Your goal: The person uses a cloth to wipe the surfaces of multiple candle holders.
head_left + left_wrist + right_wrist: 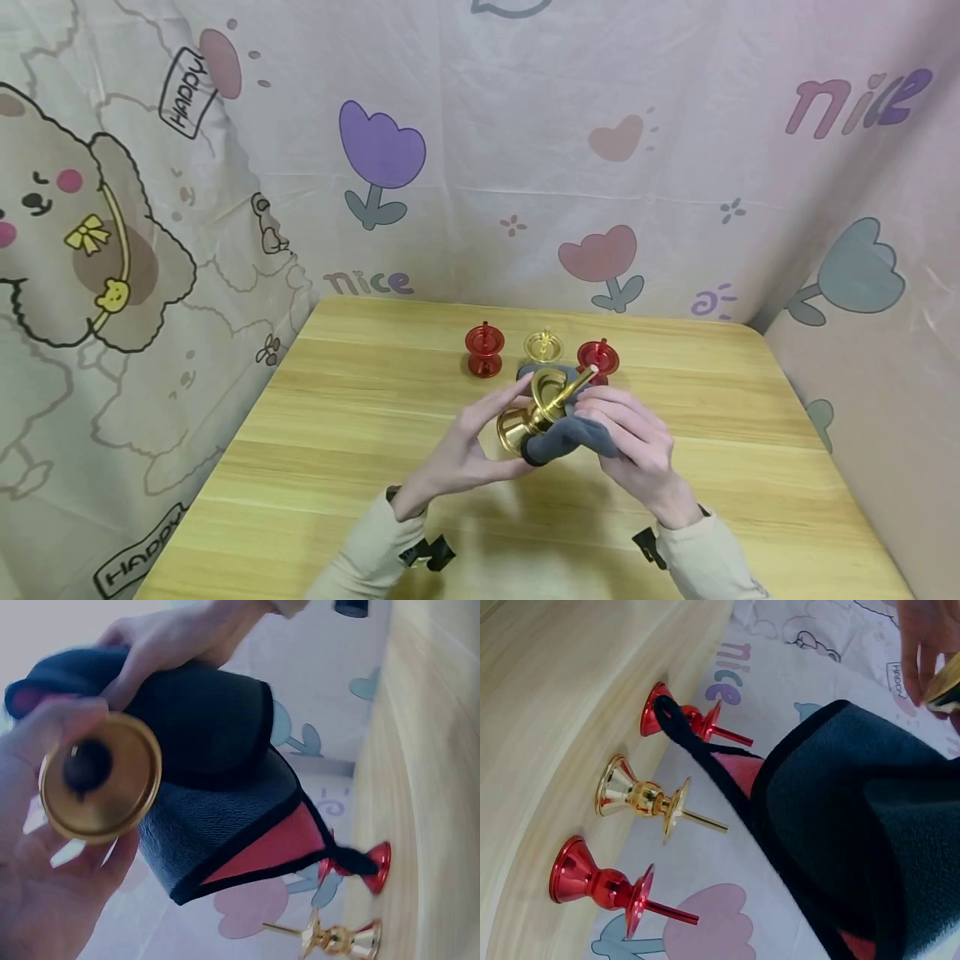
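My left hand [468, 446] grips a gold candle holder [516, 428] between fingers and thumb, lifted above the table and tilted so its spike points up to the right. In the left wrist view the round base of the candle holder [127, 799] faces the camera. My right hand [637, 442] pinches a dark grey cloth [572, 435] against the holder's dish side. The cloth [832, 802] hangs in folds in the right wrist view, with black edging, a loop and a pink underside. Part of the gold holder is hidden behind the cloth.
Behind the hands, on the wooden table [360, 417], stand a red candle holder [485, 363], a gold one [543, 347] and another red one [597, 357], in a row with spikes up. A printed curtain [465, 167] hangs along the table's far edge.
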The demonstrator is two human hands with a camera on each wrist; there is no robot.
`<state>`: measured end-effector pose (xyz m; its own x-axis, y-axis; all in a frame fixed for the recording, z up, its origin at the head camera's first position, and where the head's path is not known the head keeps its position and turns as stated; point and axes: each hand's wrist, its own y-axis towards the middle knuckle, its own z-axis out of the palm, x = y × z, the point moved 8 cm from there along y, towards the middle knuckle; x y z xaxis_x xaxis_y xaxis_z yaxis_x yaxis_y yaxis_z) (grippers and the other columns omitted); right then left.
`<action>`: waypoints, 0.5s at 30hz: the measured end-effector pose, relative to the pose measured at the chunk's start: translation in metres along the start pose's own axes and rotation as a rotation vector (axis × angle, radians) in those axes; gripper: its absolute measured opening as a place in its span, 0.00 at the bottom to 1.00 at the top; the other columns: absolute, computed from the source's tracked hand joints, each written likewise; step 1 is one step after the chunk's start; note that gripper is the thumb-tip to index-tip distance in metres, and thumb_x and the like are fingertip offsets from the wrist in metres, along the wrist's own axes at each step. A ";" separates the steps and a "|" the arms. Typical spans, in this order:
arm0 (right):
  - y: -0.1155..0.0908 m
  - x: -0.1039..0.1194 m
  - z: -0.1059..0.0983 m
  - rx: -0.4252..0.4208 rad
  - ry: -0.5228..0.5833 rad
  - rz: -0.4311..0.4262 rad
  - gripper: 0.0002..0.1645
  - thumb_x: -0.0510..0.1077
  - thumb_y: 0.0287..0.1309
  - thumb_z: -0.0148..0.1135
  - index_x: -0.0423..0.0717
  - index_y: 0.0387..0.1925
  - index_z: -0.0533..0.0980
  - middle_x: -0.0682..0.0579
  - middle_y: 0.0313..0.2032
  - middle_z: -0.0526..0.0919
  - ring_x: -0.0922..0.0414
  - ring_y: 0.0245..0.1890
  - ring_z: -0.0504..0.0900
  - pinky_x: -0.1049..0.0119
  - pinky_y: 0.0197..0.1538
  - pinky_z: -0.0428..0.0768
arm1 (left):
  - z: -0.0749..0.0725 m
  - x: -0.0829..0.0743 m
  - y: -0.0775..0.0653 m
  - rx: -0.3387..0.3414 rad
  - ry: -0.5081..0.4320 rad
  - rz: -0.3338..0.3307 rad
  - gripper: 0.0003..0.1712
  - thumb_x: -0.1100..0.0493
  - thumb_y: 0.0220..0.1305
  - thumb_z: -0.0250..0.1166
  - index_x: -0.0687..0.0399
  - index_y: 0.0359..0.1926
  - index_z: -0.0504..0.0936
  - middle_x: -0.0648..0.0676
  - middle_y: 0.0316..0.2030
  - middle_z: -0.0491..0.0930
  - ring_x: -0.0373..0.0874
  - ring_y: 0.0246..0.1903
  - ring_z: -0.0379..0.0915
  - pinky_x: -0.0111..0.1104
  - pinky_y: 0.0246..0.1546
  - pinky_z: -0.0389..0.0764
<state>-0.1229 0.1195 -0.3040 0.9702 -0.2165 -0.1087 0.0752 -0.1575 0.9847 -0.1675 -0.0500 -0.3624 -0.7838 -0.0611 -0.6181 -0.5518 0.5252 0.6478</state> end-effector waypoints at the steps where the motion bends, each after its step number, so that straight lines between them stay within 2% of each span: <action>1: 0.000 0.000 0.000 0.007 0.026 -0.008 0.09 0.30 0.64 0.61 0.29 0.28 0.82 0.37 0.27 0.85 0.43 0.32 0.84 0.62 0.49 0.86 | -0.001 0.002 -0.001 0.024 -0.066 -0.014 0.57 0.67 0.51 0.76 0.55 0.79 0.55 0.63 0.55 0.82 0.51 0.57 0.80 0.43 0.64 0.79; 5: -0.001 0.000 -0.001 0.029 0.102 -0.028 0.09 0.31 0.64 0.62 0.27 0.30 0.81 0.36 0.28 0.85 0.42 0.35 0.84 0.61 0.52 0.86 | 0.001 0.010 -0.003 0.140 -0.290 -0.084 0.57 0.72 0.53 0.73 0.56 0.79 0.51 0.69 0.58 0.79 0.46 0.60 0.78 0.41 0.64 0.79; 8: -0.002 -0.002 -0.001 0.036 0.125 -0.035 0.09 0.32 0.64 0.63 0.27 0.30 0.81 0.35 0.29 0.85 0.43 0.35 0.83 0.61 0.53 0.86 | 0.003 0.015 -0.003 0.196 -0.376 -0.133 0.57 0.74 0.54 0.71 0.57 0.80 0.50 0.71 0.60 0.77 0.44 0.63 0.75 0.39 0.65 0.78; 10: -0.003 -0.003 -0.001 0.032 0.118 -0.025 0.09 0.32 0.64 0.64 0.27 0.30 0.81 0.36 0.28 0.85 0.43 0.35 0.83 0.61 0.53 0.85 | 0.004 0.016 -0.003 0.207 -0.369 -0.157 0.57 0.73 0.56 0.71 0.55 0.80 0.49 0.69 0.62 0.75 0.45 0.64 0.74 0.39 0.67 0.77; 15: -0.005 -0.011 0.000 0.042 0.059 0.053 0.10 0.33 0.64 0.63 0.28 0.28 0.82 0.37 0.30 0.86 0.43 0.36 0.84 0.62 0.55 0.85 | 0.006 0.015 -0.001 0.174 -0.192 -0.140 0.57 0.67 0.59 0.72 0.53 0.81 0.46 0.64 0.63 0.76 0.49 0.63 0.76 0.39 0.66 0.77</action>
<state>-0.1339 0.1226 -0.3076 0.9845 -0.1689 -0.0470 0.0146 -0.1881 0.9820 -0.1768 -0.0463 -0.3747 -0.6259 0.0103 -0.7799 -0.5806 0.6615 0.4747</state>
